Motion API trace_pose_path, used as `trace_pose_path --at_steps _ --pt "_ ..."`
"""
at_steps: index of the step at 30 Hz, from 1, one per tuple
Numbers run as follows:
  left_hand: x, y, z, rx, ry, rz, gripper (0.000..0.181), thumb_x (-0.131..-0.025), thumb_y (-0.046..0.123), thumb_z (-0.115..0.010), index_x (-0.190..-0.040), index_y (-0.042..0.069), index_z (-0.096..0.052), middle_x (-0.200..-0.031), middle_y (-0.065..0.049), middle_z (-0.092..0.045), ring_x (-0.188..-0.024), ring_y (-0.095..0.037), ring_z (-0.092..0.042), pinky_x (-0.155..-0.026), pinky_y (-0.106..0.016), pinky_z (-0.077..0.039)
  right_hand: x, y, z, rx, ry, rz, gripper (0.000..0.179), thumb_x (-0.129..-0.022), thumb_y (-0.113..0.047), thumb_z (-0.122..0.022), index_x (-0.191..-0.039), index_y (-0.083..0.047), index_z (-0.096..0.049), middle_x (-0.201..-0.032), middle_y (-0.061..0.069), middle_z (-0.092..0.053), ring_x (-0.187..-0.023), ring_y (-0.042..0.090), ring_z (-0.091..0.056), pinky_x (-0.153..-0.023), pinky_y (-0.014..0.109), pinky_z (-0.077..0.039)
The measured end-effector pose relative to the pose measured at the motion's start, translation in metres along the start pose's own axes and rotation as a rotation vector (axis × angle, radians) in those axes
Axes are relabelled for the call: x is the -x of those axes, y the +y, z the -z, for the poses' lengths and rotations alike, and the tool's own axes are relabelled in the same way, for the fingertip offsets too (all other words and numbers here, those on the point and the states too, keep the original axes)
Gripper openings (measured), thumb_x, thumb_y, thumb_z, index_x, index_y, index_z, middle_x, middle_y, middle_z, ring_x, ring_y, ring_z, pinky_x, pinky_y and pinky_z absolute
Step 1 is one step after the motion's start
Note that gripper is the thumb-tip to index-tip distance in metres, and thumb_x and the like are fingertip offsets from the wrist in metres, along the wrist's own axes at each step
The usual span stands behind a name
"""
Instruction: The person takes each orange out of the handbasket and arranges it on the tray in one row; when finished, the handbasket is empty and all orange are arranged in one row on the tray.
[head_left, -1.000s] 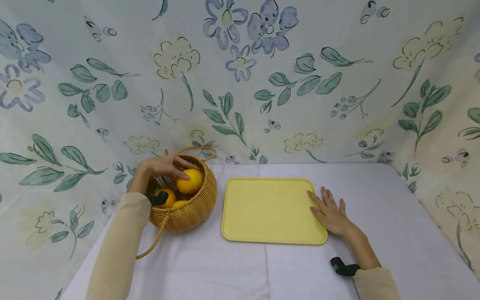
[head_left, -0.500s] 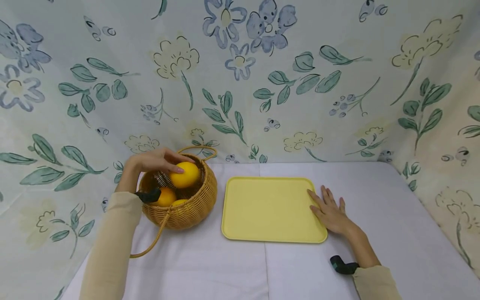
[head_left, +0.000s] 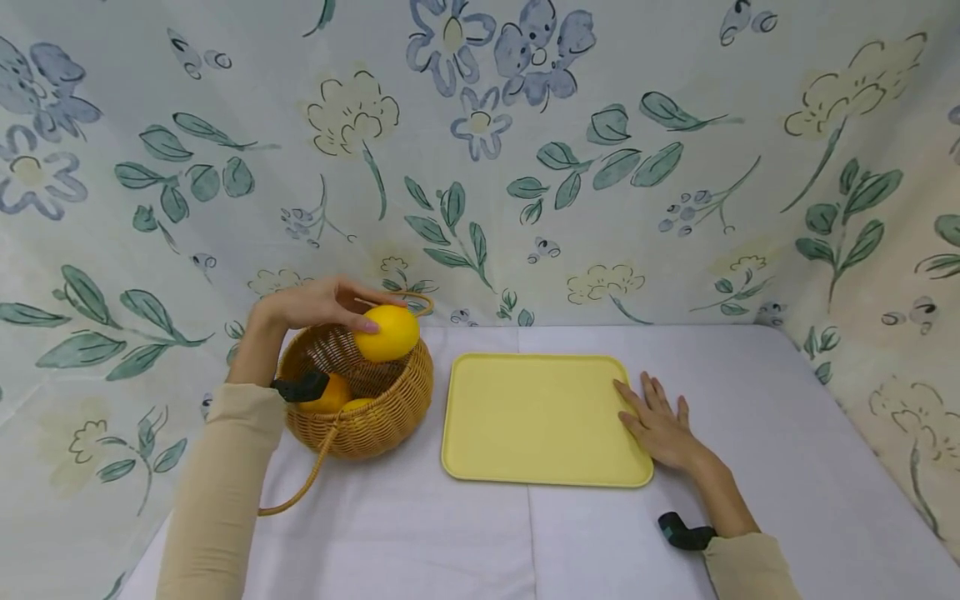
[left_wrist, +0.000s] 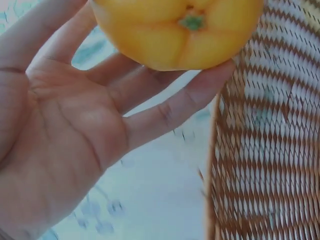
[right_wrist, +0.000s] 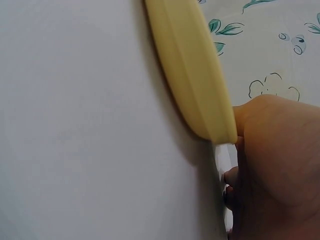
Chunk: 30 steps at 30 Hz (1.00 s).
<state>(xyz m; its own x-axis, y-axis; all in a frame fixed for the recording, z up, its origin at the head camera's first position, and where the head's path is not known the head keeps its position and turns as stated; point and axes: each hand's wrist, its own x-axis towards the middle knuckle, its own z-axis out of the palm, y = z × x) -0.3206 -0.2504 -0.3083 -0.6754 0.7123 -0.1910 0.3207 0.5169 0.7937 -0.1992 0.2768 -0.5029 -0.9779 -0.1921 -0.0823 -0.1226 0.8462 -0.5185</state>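
over the mouth of the basket [head_left: 393, 421], towards its tray side, i have the round fruit [head_left: 390, 333] in my left hand [head_left: 315, 304], pinched between thumb and fingers from above, with a gap below the palm. i judge it firm and fairly light, though the frames don't show its weight; the smooth, rounded skin looks a bit slippery, and if it is real, squeezing hard could bruise it. i'd take hold across its widest part, fingers spread opposite the thumb, since the green stem end [left_wrist: 192, 21] is too small to grip. down inside the basket i see an orange [head_left: 335, 395] and part of a yellow fruit [head_left: 357, 404]. to the right of the basket, my right hand [head_left: 666, 427] grips nothing; its fingers lie extended on the far edge of the tray [head_left: 536, 417], which looks stiff and thin-rimmed.
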Motion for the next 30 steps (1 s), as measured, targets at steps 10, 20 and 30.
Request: trace_pose_path --at_steps 10,20,30 --pt "-0.051 0.044 -0.024 0.016 -0.119 -0.185 0.052 -0.091 0.010 -0.079 -0.141 0.013 -0.065 -0.140 -0.006 -0.068 -0.121 -0.027 -0.065 -0.106 -0.038 -0.055 -0.003 0.003 -0.002 0.013 0.004 0.000 0.060 -0.110 -0.033 -0.044 -0.162 -0.006 -0.028 -0.167 0.038 0.003 -0.155 0.057 0.005 -0.115 0.079 0.016" --pt "-0.115 0.060 -0.057 -0.018 -0.218 -0.225 0.051 -0.088 0.007 -0.081 -0.137 0.011 -0.068 -0.145 -0.006 -0.065 -0.133 -0.021 -0.060 -0.114 -0.042 -0.049 -0.005 0.008 -0.003 0.014 -0.007 -0.014 0.061 -0.111 -0.035 -0.042 -0.163 -0.009 -0.026 -0.168 0.035 0.006 -0.156 0.055 0.008 -0.115 0.078 0.018" --pt "-0.169 0.049 -0.097 -0.036 -0.331 -0.198 0.047 -0.086 0.003 -0.082 -0.132 0.005 -0.071 -0.138 -0.007 -0.069 -0.135 -0.020 -0.058 -0.121 -0.043 -0.042 -0.003 0.009 -0.002 -0.002 0.005 0.000 0.060 -0.111 -0.034 -0.043 -0.163 -0.008 -0.027 -0.168 0.036 0.005 -0.155 0.057 0.007 -0.114 0.079 0.017"
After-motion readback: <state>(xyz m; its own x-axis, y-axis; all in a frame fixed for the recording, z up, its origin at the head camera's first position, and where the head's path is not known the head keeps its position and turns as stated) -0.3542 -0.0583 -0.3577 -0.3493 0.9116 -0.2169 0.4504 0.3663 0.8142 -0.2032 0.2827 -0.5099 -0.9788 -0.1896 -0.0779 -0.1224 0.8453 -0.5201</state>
